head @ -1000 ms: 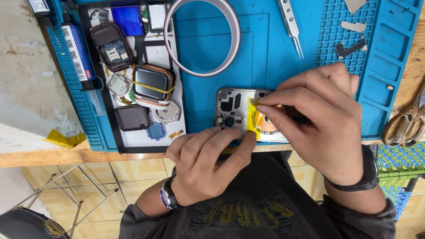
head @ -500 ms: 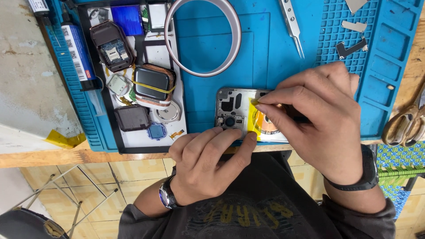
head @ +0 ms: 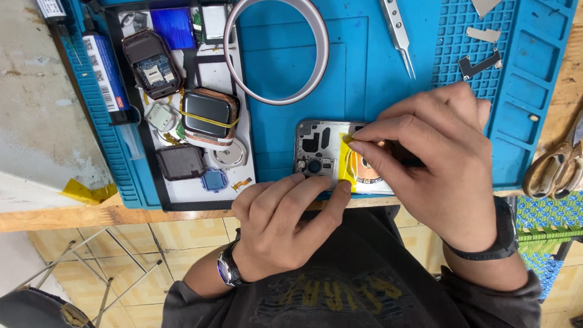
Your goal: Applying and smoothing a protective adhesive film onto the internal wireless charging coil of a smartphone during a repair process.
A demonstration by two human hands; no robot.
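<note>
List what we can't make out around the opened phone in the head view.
- Opened phone: right part hidden under the right hand.
- Yellow tape strip: lower end covered by the left hand fingertips.
- Scissors: cut off by the right frame edge.
- Small parts in the tray: too small to identify.
</note>
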